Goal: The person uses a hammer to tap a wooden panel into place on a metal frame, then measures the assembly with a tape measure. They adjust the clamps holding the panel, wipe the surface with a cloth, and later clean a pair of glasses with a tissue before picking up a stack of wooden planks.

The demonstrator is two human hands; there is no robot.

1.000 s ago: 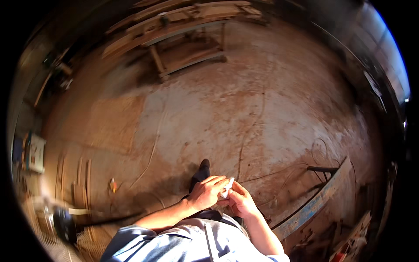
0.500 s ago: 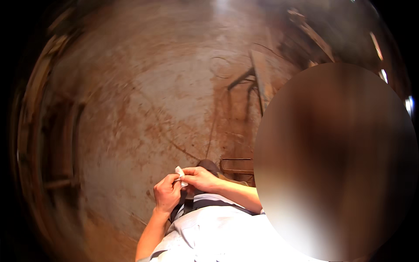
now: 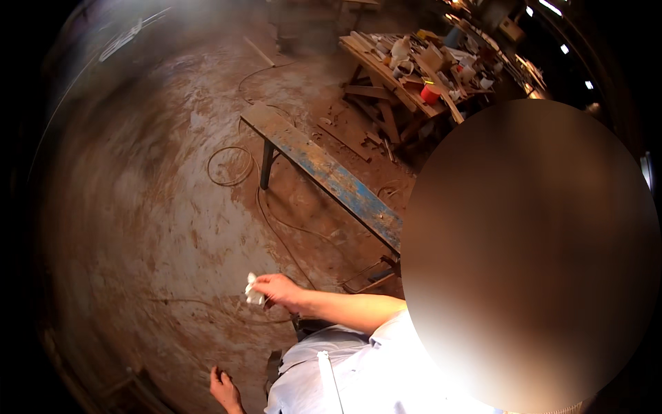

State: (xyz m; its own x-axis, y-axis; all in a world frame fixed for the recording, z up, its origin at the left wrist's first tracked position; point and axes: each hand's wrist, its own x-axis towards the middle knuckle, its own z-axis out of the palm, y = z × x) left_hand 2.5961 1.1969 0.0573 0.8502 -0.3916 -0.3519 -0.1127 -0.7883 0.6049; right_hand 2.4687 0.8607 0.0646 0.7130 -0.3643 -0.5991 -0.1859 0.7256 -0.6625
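My right hand [image 3: 279, 290] reaches across in front of my body, its fingers pinched on a small white crumpled piece [image 3: 252, 295], which looks like paper or cloth; I cannot tell which. The white piece hangs past the fingertips over the floor. Lower down on the left, my left hand [image 3: 225, 391] is apart from the right one. Its fingers are loosely bent and a little apart, with nothing seen in them. The pale shirt [image 3: 345, 352] on my body lies close behind the right forearm.
A long narrow bench [image 3: 324, 172] with worn blue paint stands ahead. Beyond it a wooden worktable [image 3: 386, 76] carries a red cup [image 3: 430, 93], bottles and scraps. A coiled hose or cable [image 3: 231, 165] lies on the stained floor [image 3: 200, 241]. A grey blurred disc covers the right.
The hands have parted: the left let go of the white piece and dropped down to the left, while the right keeps it. The view has swung, bringing the bench and worktable into sight.
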